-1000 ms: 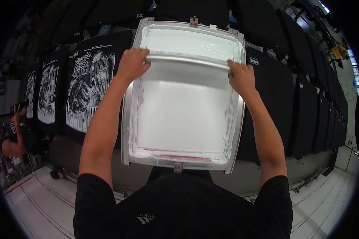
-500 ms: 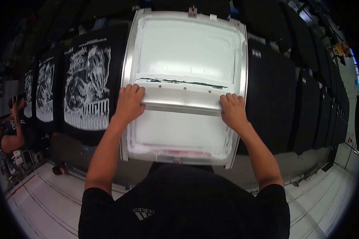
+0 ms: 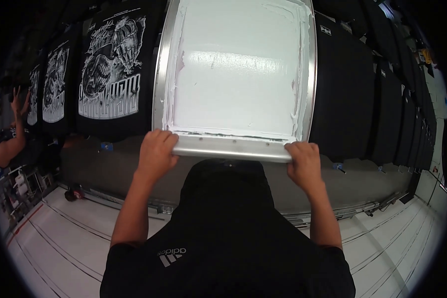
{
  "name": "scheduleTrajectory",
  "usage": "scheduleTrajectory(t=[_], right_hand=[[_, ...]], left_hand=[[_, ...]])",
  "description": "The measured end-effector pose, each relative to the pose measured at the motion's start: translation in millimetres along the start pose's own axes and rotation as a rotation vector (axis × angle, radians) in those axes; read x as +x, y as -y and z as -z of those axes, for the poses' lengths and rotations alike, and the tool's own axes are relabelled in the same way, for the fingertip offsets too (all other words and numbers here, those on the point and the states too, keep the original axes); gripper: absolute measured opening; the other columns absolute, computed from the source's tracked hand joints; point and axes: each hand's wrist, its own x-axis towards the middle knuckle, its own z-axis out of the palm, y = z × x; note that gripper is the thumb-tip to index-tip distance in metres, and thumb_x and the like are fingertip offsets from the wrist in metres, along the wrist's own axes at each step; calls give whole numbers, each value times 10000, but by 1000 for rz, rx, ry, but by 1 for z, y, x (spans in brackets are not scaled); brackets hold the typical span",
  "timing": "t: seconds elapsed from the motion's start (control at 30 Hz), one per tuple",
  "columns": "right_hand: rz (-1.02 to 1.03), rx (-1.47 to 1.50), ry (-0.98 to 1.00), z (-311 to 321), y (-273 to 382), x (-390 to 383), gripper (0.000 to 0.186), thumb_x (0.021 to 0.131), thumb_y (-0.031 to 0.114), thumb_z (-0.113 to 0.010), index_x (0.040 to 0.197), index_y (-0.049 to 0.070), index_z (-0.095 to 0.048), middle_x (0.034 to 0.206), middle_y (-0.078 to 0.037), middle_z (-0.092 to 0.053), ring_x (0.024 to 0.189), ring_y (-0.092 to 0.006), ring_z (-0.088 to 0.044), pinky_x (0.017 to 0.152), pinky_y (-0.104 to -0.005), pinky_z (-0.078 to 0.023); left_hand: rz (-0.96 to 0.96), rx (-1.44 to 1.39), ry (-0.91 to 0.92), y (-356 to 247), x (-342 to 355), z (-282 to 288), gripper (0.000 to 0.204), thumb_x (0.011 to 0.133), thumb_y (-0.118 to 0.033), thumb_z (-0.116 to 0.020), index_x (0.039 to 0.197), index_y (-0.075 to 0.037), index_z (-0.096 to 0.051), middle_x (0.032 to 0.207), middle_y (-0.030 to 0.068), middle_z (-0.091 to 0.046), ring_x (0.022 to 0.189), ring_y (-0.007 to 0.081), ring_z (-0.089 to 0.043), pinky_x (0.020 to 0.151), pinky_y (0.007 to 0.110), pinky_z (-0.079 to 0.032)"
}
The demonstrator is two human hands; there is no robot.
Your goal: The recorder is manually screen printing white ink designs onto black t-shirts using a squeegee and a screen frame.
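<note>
A metal squeegee [image 3: 233,150] lies across the near end of a screen-printing frame [image 3: 311,74]. My left hand [image 3: 158,151] is closed on the squeegee's left end, and my right hand [image 3: 304,161] grips its right end. Above the blade, white ink [image 3: 236,89] coats the screen, with thicker ridges along the sides and a thin dark streak right beside the blade. The screen's underside is out of sight.
Black shirts with white prints [image 3: 109,69] lie on boards to the left; plain black shirts [image 3: 342,94] line the right. At far left a co-worker's arm [image 3: 15,141] is raised. A pale floor [image 3: 59,223] shows beyond the machine's grey rail.
Both hands have drawn the squeegee from near the screen's far end down to its near edge, toward me. The view has shifted, so the screen sits higher in the picture.
</note>
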Motion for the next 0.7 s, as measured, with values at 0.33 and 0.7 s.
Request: scheduleTrajectory(t=[0.33, 0.7], right_hand=[[-5, -2, -8, -14, -6, 10, 368, 634, 1, -622, 994, 74, -643, 905, -79, -667, 903, -274, -605, 903, -423, -401], [-91, -5, 139, -15, -10, 16, 391, 618, 3, -638, 1001, 78, -654, 925, -87, -685, 928, -289, -628, 1000, -477, -407]], left_hand=[[-11, 56, 15, 2, 6, -7, 334, 576, -83, -738, 885, -58, -612, 859, 81, -609, 845, 282, -574, 749, 406, -458], [48, -10, 51, 2, 10, -10, 285, 591, -84, -732, 845, -67, -606, 831, 78, -607, 827, 285, -582, 762, 408, -475]])
